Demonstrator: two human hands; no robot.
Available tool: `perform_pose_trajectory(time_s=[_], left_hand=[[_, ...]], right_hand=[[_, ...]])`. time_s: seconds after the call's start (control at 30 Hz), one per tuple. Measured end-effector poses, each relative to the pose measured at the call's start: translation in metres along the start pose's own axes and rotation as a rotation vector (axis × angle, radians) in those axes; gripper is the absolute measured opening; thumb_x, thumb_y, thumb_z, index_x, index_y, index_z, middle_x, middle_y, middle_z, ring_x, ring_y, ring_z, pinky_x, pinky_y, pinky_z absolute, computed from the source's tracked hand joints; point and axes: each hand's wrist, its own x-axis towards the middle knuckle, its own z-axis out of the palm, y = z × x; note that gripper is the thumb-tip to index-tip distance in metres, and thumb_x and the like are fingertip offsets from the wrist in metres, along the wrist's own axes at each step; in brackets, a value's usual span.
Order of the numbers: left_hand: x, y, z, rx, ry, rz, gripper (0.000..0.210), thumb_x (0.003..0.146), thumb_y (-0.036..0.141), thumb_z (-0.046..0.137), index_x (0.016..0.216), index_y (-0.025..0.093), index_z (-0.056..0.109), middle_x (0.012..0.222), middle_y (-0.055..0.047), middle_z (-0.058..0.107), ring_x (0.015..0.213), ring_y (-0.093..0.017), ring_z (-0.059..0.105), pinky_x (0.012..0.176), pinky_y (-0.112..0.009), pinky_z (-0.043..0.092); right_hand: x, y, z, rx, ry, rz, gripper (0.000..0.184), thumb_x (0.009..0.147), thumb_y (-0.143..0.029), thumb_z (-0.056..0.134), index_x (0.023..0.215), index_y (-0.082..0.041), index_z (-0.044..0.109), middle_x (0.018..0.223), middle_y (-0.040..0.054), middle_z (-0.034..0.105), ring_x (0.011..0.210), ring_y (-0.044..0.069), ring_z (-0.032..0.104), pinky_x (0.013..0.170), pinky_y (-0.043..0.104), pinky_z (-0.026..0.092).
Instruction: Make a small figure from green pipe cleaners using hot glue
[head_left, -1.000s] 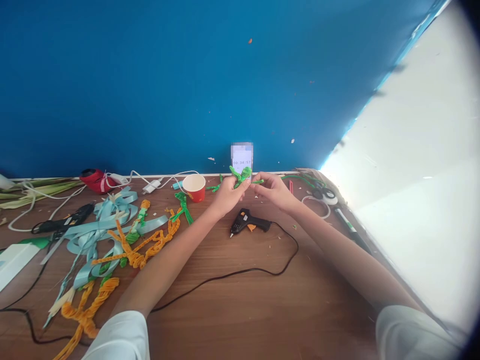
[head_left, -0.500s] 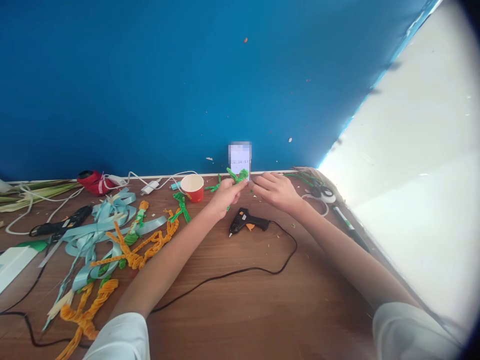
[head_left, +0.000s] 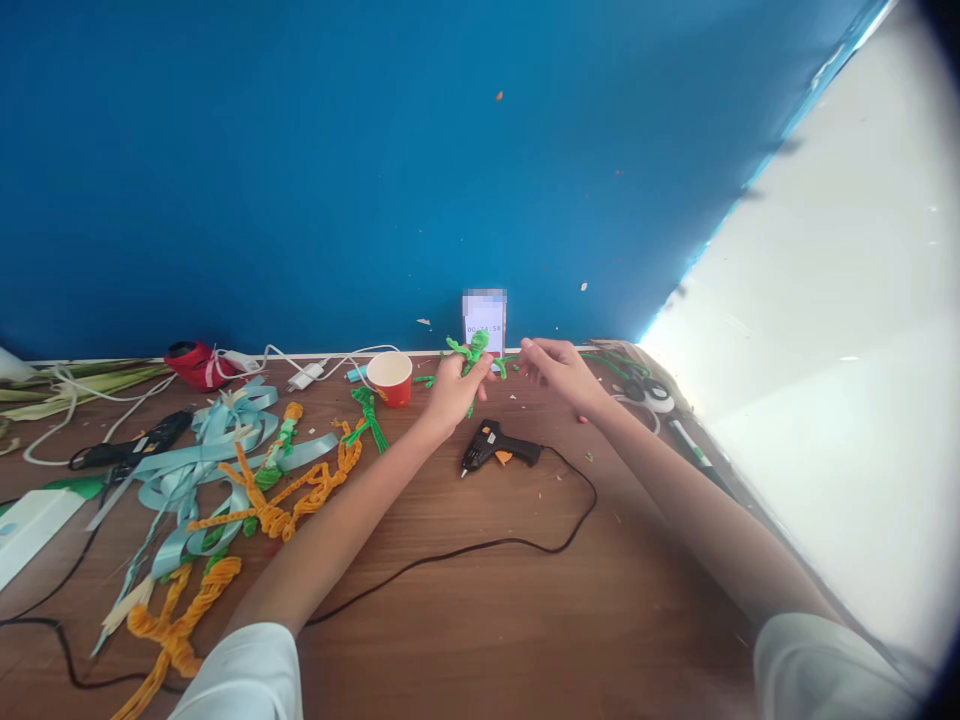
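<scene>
My left hand (head_left: 452, 388) is closed around a small green figure (head_left: 477, 346) of twisted fuzzy pipe cleaner, with a rounded knot on top and thin limbs sticking out. It is held above the table in front of a propped phone (head_left: 491, 312) showing a running timer. To the right, my right hand (head_left: 559, 372) hovers apart from the figure, fingers loosely bent and spread, with nothing visible in them. Below the hands lies a black glue gun (head_left: 501, 446), nozzle toward the lower left. A red paper cup (head_left: 399, 392) stands left of my left hand.
Orange pipe-cleaner pieces (head_left: 274, 515), light blue ribbon (head_left: 176, 480) and a green pipe-cleaner bundle (head_left: 367, 418) litter the left side. The glue gun's black cord (head_left: 480, 547) loops across the wooden table (head_left: 540, 630). A blue wall (head_left: 337, 180) rises at the back.
My right hand has moved off the green figure and its fingers have loosened. My left hand still holds the figure, now turned more upright. The view has shifted slightly.
</scene>
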Motion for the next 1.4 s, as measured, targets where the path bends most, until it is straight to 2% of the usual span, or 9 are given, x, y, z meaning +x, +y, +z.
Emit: perform_pose_trajectory(time_s=[0.17,0.3,0.47,0.6,0.83,1.0,1.17,1.27,1.4], left_hand=[[-0.002,0.002,0.000,0.176,-0.037,0.145,0.025,0.093,0.042,0.051,0.091,0.017,0.056,0.072,0.002,0.061,0.050,-0.008,0.053,0.054,-0.022,0.042],[-0.004,0.006,0.001,0.219,-0.057,0.186,0.024,0.094,0.042,0.050,0.091,0.018,0.056,0.075,0.001,0.062,0.053,-0.008,0.054,0.057,-0.022,0.042],[-0.005,0.005,0.000,0.271,-0.058,0.203,0.027,0.093,0.045,0.050,0.085,0.019,0.054,0.066,0.002,0.058,0.054,-0.010,0.053,0.057,-0.022,0.040],[-0.005,0.003,-0.001,0.347,-0.084,0.204,0.028,0.093,0.045,0.050,0.084,0.019,0.055,0.066,0.001,0.059,0.055,-0.012,0.055,0.056,-0.023,0.038],[-0.003,-0.005,0.002,0.390,-0.096,0.146,0.021,0.091,0.033,0.051,0.078,0.017,0.057,0.064,0.000,0.061,0.055,-0.011,0.053,0.057,-0.023,0.038],[-0.002,-0.011,0.005,0.109,-0.089,-0.124,0.037,0.085,0.045,0.059,0.063,0.017,0.048,0.055,0.002,0.050,0.044,-0.008,0.043,0.045,-0.022,0.031],[-0.001,-0.005,0.001,-0.083,-0.107,-0.150,0.039,0.085,0.046,0.061,0.064,0.016,0.050,0.061,0.001,0.052,0.046,-0.005,0.043,0.046,-0.021,0.032],[0.000,-0.004,0.000,-0.052,-0.063,-0.075,0.042,0.088,0.050,0.055,0.066,0.015,0.052,0.064,0.000,0.054,0.049,-0.006,0.045,0.048,-0.021,0.035],[0.002,-0.006,0.000,0.031,-0.084,0.047,0.036,0.090,0.051,0.053,0.081,0.017,0.055,0.066,0.001,0.054,0.051,-0.007,0.047,0.050,-0.021,0.037]], right_hand=[[-0.004,-0.005,0.005,0.268,-0.259,0.107,0.039,0.079,-0.056,0.066,0.079,-0.017,0.066,0.073,0.0031,0.062,0.059,0.012,0.052,0.047,0.023,0.036],[-0.007,-0.008,0.009,0.293,-0.178,0.053,0.034,0.076,-0.051,0.071,0.081,-0.018,0.066,0.069,0.0003,0.061,0.056,0.009,0.048,0.047,0.022,0.035],[-0.009,-0.008,0.010,0.273,-0.237,0.067,0.034,0.078,-0.050,0.068,0.088,-0.018,0.066,0.071,0.0003,0.060,0.059,0.010,0.049,0.049,0.022,0.035],[-0.007,-0.002,0.011,0.200,-0.225,-0.072,0.028,0.081,-0.046,0.066,0.082,-0.018,0.065,0.075,0.0013,0.063,0.063,0.012,0.051,0.056,0.026,0.039],[-0.011,0.007,0.013,-0.493,-0.051,-0.459,0.014,0.085,-0.018,0.051,0.078,-0.019,0.063,0.073,0.0035,0.061,0.068,0.016,0.049,0.060,0.029,0.031],[-0.015,0.016,0.011,-0.866,-0.081,-0.710,0.023,0.093,-0.020,0.043,0.081,-0.020,0.062,0.075,0.0081,0.060,0.074,0.019,0.047,0.061,0.033,0.027],[-0.013,0.022,0.011,-0.766,0.054,-0.570,0.028,0.097,-0.027,0.040,0.082,-0.021,0.064,0.067,0.0055,0.057,0.066,0.017,0.044,0.060,0.033,0.026],[-0.012,0.014,0.013,-0.486,0.179,-0.375,0.026,0.095,-0.036,0.046,0.085,-0.021,0.063,0.061,0.0014,0.054,0.058,0.014,0.044,0.058,0.030,0.028],[-0.010,-0.002,0.013,0.055,-0.088,-0.098,0.040,0.091,-0.052,0.051,0.068,-0.020,0.057,0.055,-0.0006,0.053,0.049,0.011,0.044,0.050,0.027,0.032]])
